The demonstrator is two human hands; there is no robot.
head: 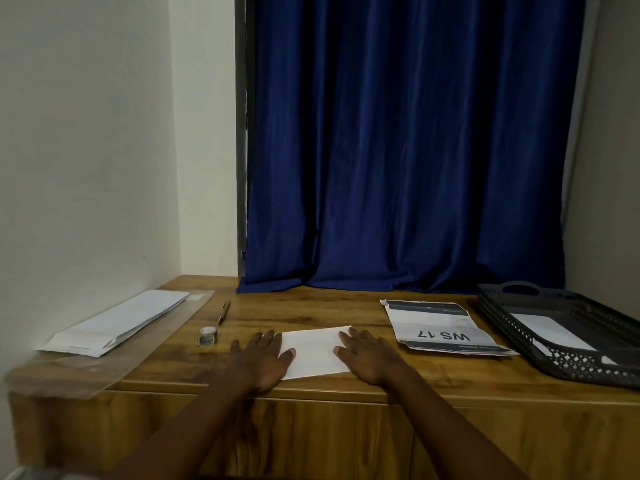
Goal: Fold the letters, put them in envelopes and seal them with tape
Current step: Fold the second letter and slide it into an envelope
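From the head view we see the white folded paper letter [313, 351] at 6 o'clock on the brown wooden table [346, 306]. Our left hand [261, 358] and right hand [367, 358] press flat on its ends, fingers straight. White envelopes [117, 322] lie at 9 o'clock, a small tape roll [207, 335] just beside our left hand.

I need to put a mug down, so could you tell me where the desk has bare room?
Bare wood lies between the folded letter and the curtain, and along the front edge below the WS 17 sheet. The left end is crowded with envelopes, pen and tape.
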